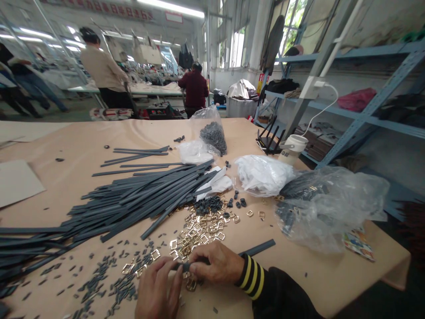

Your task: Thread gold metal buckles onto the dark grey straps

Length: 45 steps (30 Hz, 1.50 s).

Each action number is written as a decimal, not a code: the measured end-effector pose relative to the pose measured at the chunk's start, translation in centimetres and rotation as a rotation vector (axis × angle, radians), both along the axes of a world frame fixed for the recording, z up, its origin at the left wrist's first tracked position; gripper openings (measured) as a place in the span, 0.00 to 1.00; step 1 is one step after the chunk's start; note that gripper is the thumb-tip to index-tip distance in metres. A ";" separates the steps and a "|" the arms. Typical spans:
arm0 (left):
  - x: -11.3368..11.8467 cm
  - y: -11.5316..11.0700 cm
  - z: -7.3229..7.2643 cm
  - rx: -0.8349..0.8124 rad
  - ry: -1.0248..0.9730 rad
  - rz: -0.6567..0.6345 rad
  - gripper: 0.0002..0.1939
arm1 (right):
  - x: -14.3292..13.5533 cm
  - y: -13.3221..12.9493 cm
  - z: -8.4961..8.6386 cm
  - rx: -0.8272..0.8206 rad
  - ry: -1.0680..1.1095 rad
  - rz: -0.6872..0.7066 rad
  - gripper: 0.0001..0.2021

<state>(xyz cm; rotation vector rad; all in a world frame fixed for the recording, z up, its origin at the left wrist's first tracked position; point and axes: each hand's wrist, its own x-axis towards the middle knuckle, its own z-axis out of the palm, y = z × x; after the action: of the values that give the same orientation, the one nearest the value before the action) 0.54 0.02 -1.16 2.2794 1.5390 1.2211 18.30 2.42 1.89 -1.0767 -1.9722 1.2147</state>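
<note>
My left hand (158, 288) and my right hand (217, 264) meet at the front of the table, fingers closed on a dark grey strap (260, 248). Its far end sticks out past my right wrist, and a short piece shows between my fingertips. Gold-coloured rectangular buckles (199, 232) lie heaped just beyond my fingers. One gold buckle (191, 283) is partly visible below my fingertips; I cannot tell whether the strap runs through it. Small dark loops (209, 205) are piled behind the buckles. Many short dark pieces (122, 283) lie scattered left of my left hand.
A large bundle of dark straps (133, 199) covers the left and middle. Behind are a bag of dark loops (213, 135), a white plastic bag (264, 174), a clear bag (328, 208), a router (270, 141) and a light-coloured jug (292, 148). Two people stand farther back; blue shelves (352, 113) are right.
</note>
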 end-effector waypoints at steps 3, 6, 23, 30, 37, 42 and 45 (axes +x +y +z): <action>0.0 0.0 -0.5 -0.031 -0.044 -0.016 0.07 | -0.1 -0.1 -0.1 0.000 -0.014 -0.022 0.07; 0.3 0.0 -0.3 -0.092 -0.096 -0.061 0.08 | -0.1 0.0 -0.1 -0.013 0.020 -0.023 0.07; 1.8 -0.3 1.9 -0.805 -0.668 0.070 0.19 | -0.4 -0.1 0.0 -0.187 0.121 0.074 0.11; 2.1 -0.6 1.7 -0.748 -0.622 0.130 0.20 | -0.8 -0.2 -0.3 0.064 -0.001 0.001 0.10; 0.3 -0.2 1.3 -0.664 -0.409 0.107 0.13 | -0.8 -0.5 -0.2 0.001 0.023 -0.014 0.10; -3.7 2.9 2.2 -0.135 -0.057 0.233 0.12 | 0.4 0.1 0.1 0.021 -0.118 -0.236 0.05; -3.2 4.9 3.1 0.019 0.089 0.127 0.10 | 1.0 0.4 0.3 0.024 -0.110 -0.239 0.07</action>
<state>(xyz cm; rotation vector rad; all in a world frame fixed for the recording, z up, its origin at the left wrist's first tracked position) -2.64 4.95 1.99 2.3083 1.7349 1.1830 19.32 2.81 2.21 -1.3494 -1.8687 1.0215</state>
